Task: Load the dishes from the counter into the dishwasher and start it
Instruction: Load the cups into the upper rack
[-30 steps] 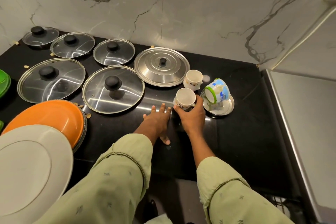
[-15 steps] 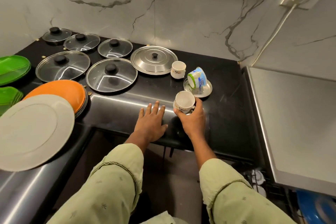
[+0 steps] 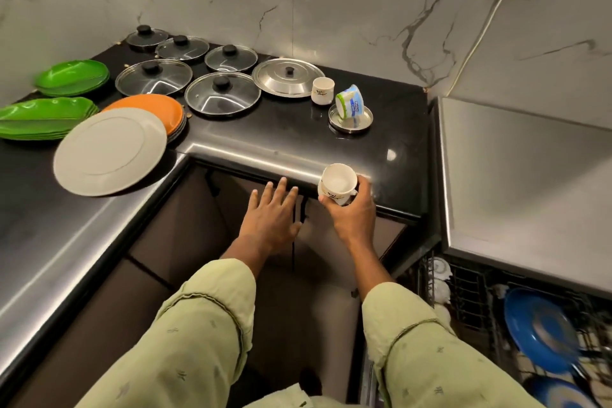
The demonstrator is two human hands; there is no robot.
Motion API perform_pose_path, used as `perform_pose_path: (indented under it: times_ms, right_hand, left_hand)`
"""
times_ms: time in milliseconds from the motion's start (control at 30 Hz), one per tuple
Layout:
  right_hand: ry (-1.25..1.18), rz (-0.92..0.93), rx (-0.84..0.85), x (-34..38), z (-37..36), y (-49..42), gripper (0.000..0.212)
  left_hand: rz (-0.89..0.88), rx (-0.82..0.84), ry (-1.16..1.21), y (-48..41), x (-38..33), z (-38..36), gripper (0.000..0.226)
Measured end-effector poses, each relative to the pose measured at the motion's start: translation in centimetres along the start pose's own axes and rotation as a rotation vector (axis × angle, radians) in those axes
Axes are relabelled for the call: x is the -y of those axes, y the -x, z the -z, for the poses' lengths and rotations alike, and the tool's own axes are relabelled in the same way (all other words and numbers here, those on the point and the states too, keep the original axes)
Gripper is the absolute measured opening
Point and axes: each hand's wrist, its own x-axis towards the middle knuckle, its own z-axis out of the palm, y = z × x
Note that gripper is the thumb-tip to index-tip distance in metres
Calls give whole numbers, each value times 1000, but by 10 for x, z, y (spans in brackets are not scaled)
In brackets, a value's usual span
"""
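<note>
Since half a second ago, the right hand (image 3: pixel 354 212) has drawn the white cup (image 3: pixel 337 183) back from over the worktop to the front edge of the counter (image 3: pixel 397 142), and the left hand (image 3: pixel 271 219) has come off the counter top.

Head view:
- Right hand: fingers and thumb are curled round the cup's body. The cup is lifted and tilted, with its mouth toward the camera and an empty interior.
- Cup marking: a dark brush-like motif on the wall. No legible writing.
- Left hand: fingers are straight and spread and hold nothing. The fingertips are at the counter's front edge; contact cannot be confirmed.
- Second cup (image 3: pixel 322 90): upright on the counter, same motif, just beside the steel lid (image 3: pixel 288 77).
- Mug (image 3: pixel 350 105): blue and white with a green rim, lying tilted on a steel saucer (image 3: pixel 362 122). Its blue label carries print too small to read.
- Five glass lids (image 3: pixel 222 93) with black knobs lie left of the steel lid.
- Orange plate (image 3: pixel 149 106): partly under the white plate (image 3: pixel 109 151), with green plates (image 3: pixel 43 116) further left.
- Dishwasher rack (image 3: pixel 463 288): open at lower right, holding a blue plate (image 3: pixel 539 329).
</note>
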Motion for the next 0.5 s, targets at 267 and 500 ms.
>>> perform_pose_path:
  times_ms: [267, 500]
  right_hand:
    - [6, -1, 1, -3, 33, 93, 72]
    - [47, -61, 12, -31, 80, 186, 76]
  left_hand:
    - [-6, 0, 16, 89, -9, -16, 77]
    - [-58, 59, 38, 174, -47, -76, 77]
